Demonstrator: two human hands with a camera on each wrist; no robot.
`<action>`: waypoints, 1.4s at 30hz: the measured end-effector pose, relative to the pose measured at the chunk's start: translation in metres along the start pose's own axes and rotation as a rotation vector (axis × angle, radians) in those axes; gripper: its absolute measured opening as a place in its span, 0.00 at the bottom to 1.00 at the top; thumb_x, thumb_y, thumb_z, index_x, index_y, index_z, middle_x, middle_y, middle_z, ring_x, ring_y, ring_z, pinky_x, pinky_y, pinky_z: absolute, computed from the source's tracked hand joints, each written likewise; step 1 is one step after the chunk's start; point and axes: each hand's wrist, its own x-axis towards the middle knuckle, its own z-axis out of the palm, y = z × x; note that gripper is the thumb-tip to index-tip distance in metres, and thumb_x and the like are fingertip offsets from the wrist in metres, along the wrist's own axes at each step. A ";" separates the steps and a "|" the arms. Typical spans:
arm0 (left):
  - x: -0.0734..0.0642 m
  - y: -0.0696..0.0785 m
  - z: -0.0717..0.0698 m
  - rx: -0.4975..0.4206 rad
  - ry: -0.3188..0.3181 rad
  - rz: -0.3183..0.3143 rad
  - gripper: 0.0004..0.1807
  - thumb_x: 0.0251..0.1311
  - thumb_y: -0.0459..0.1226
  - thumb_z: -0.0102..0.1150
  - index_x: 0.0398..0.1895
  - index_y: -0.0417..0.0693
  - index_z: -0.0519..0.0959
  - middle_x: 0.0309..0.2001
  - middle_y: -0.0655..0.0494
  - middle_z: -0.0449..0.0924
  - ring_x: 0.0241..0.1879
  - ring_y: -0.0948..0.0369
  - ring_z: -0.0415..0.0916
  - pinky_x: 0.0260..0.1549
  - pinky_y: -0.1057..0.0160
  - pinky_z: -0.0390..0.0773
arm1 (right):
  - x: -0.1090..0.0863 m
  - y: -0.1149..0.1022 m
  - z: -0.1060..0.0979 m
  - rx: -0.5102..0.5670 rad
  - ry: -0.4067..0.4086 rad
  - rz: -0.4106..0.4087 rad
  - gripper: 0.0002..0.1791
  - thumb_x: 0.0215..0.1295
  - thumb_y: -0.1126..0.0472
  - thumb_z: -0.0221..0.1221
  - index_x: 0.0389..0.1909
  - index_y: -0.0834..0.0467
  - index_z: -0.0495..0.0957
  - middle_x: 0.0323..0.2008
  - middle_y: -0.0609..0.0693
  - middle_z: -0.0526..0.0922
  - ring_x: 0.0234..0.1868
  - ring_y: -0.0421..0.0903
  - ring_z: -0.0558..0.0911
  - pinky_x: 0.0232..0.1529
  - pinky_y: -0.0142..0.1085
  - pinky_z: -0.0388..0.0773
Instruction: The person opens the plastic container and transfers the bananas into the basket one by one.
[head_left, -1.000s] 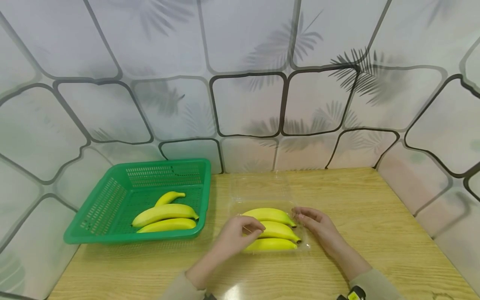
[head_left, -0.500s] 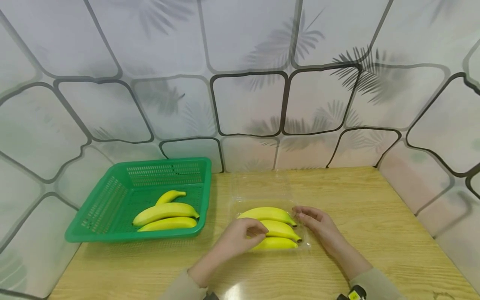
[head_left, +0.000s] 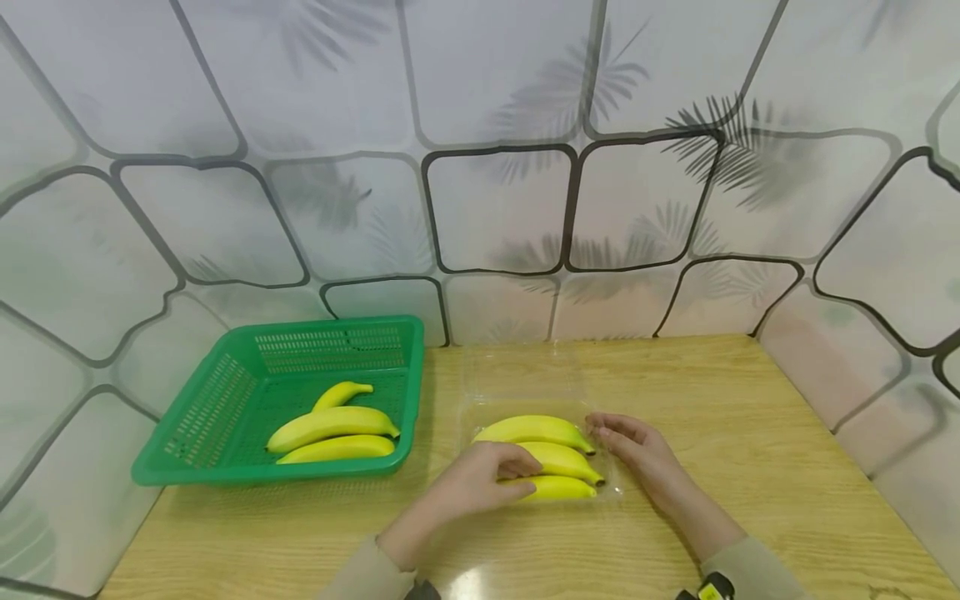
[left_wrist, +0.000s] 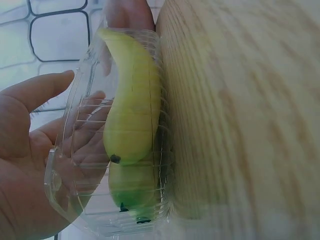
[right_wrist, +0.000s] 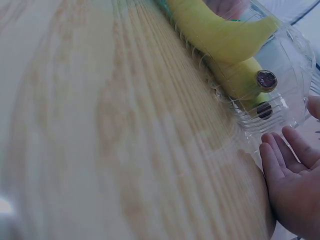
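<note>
A clear plastic clamshell box [head_left: 617, 490] lies on the table with its lid [head_left: 521, 371] laid back. Three bananas sit side by side in it: a far banana [head_left: 536, 429], a middle banana [head_left: 564, 461] and a near banana [head_left: 564, 487]. My left hand [head_left: 480, 479] hovers at the box's left end, thumb and fingers spread above the near and middle bananas; contact is unclear. In the left wrist view its fingers show through the clear wall. My right hand [head_left: 641, 454] rests by the box's right end, fingertips at the rim, fingers fairly straight in the right wrist view.
At the left stands a green plastic basket [head_left: 414, 383] with perforated walls. Inside it are three more bananas [head_left: 333, 427]. A patterned wall covering [head_left: 495, 208] rises behind and beside the wooden table [head_left: 750, 467].
My left hand has shifted slightly right and lower over the bananas, its thumb moving further from the fingers. The right hand, box and basket look the same.
</note>
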 end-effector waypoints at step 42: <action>0.002 0.015 -0.006 0.379 -0.224 0.075 0.24 0.72 0.43 0.67 0.68 0.46 0.81 0.66 0.56 0.84 0.67 0.63 0.79 0.70 0.67 0.76 | -0.001 0.000 0.001 0.022 -0.008 -0.003 0.32 0.82 0.54 0.56 0.75 0.70 0.67 0.75 0.66 0.72 0.58 0.24 0.79 0.60 0.17 0.75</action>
